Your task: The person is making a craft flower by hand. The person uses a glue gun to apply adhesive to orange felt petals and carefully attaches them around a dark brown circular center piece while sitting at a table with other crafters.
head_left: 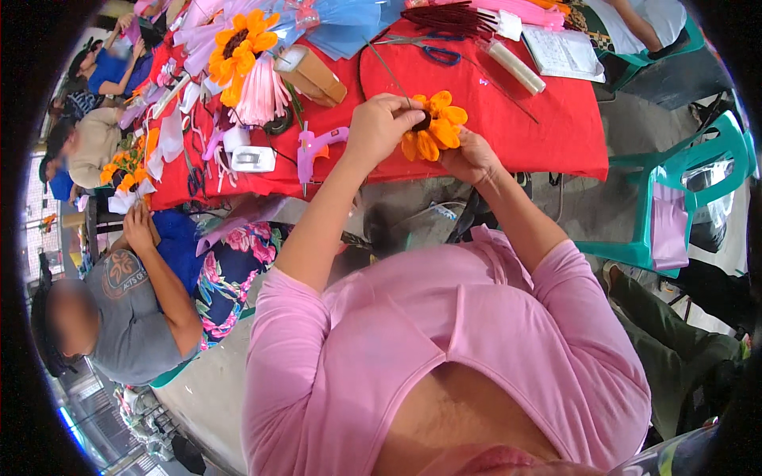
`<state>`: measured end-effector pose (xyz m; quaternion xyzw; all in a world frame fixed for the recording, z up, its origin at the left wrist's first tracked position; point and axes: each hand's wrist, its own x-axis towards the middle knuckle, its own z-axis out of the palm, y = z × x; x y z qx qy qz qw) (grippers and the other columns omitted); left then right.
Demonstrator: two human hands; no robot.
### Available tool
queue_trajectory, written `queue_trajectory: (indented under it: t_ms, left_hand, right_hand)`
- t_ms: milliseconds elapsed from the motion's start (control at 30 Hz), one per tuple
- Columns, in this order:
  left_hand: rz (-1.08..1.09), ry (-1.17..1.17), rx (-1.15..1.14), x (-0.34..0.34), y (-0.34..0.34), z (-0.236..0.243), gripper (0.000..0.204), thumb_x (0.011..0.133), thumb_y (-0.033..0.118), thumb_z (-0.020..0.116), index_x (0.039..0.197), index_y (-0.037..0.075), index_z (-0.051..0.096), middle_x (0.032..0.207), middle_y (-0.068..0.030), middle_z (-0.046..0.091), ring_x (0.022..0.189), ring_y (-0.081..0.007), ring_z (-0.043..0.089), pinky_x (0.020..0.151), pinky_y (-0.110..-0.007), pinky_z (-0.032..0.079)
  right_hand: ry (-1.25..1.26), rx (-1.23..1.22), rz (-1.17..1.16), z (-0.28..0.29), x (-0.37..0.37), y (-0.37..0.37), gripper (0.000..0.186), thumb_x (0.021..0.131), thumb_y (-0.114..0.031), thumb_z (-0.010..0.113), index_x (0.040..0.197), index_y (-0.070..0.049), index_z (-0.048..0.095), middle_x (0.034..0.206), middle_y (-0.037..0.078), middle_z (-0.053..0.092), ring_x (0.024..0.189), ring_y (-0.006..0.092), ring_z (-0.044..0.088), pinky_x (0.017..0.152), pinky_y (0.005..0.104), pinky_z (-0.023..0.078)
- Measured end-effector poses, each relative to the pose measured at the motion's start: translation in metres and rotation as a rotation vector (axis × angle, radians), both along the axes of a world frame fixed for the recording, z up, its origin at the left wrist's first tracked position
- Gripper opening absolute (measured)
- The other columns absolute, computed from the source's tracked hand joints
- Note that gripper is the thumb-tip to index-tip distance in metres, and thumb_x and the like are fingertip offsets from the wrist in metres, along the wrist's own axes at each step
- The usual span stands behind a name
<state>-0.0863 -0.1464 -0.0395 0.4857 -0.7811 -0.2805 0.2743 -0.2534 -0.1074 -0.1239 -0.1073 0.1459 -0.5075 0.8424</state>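
With fingertips of our curled right hand (475, 157) hidden behind petals (446, 115), we grip one orange flower (429, 146) above one red tablecloth (520, 131), our left hand's (381, 131) thumb and forefinger pinched at its partly covered dark centre (426, 120).

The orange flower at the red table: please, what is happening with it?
The person in pink has both hands on an orange flower, near the front edge of the red cloth. The left hand is at its dark centre; the right hand holds it from the right. A purple glue gun and a larger orange flower are farther left, untouched by these hands.
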Motion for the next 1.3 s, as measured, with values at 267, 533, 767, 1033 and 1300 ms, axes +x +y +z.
queue_trajectory:
  t_ms: [267, 533, 767, 1033, 1300]
  left_hand:
    - [0.045, 0.014, 0.079, -0.004, -0.016, -0.017, 0.025, 0.076, 0.022, 0.067, 0.092, 0.004, 0.067, 0.081, -0.0088, 0.063, 0.072, -0.0152, 0.062, 0.065, -0.027, 0.047]
    - [-0.006, 0.124, 0.156, -0.002, -0.021, -0.001, 0.027, 0.076, 0.018, 0.067, 0.097, 0.003, 0.066, 0.084, -0.0076, 0.064, 0.073, -0.012, 0.061, 0.067, -0.024, 0.048]
    - [-0.03, 0.139, 0.194, -0.006, -0.019, -0.012, 0.024, 0.071, 0.02, 0.068, 0.089, 0.004, 0.067, 0.081, -0.011, 0.063, 0.07, -0.0181, 0.062, 0.066, -0.029, 0.049]
    - [0.037, -0.05, 0.121, -0.008, -0.027, -0.018, 0.023, 0.073, 0.022, 0.067, 0.087, 0.004, 0.067, 0.078, -0.0107, 0.065, 0.069, -0.0178, 0.063, 0.065, -0.03, 0.048]
    - [0.023, -0.027, 0.13, -0.017, -0.019, -0.036, 0.026, 0.07, 0.021, 0.069, 0.089, 0.003, 0.066, 0.081, -0.0117, 0.066, 0.075, -0.0195, 0.064, 0.069, -0.031, 0.049]
  right_hand:
    - [0.034, 0.02, -0.038, 0.001, -0.003, -0.012, 0.036, 0.09, -0.014, 0.043, 0.126, -0.007, 0.041, 0.123, 0.008, 0.049, 0.112, 0.0232, 0.049, 0.097, 0.0396, 0.038]
    - [-0.006, 0.001, -0.056, 0.006, -0.007, -0.012, 0.039, 0.09, -0.012, 0.043, 0.128, -0.005, 0.038, 0.125, 0.009, 0.047, 0.114, 0.0236, 0.048, 0.099, 0.0384, 0.036]
    - [-0.019, -0.067, 0.021, -0.002, -0.011, -0.014, 0.039, 0.09, -0.016, 0.045, 0.127, -0.005, 0.04, 0.123, 0.009, 0.049, 0.113, 0.0229, 0.049, 0.099, 0.0372, 0.036]
    - [0.011, 0.053, 0.041, -0.002, -0.007, -0.022, 0.036, 0.091, -0.015, 0.04, 0.126, -0.007, 0.041, 0.121, 0.008, 0.051, 0.111, 0.0226, 0.05, 0.098, 0.04, 0.037]
    - [0.56, 0.233, -0.017, 0.016, -0.028, 0.003, 0.031, 0.089, -0.009, 0.043, 0.12, -0.001, 0.043, 0.108, 0.015, 0.056, 0.096, 0.027, 0.059, 0.081, 0.0386, 0.05]
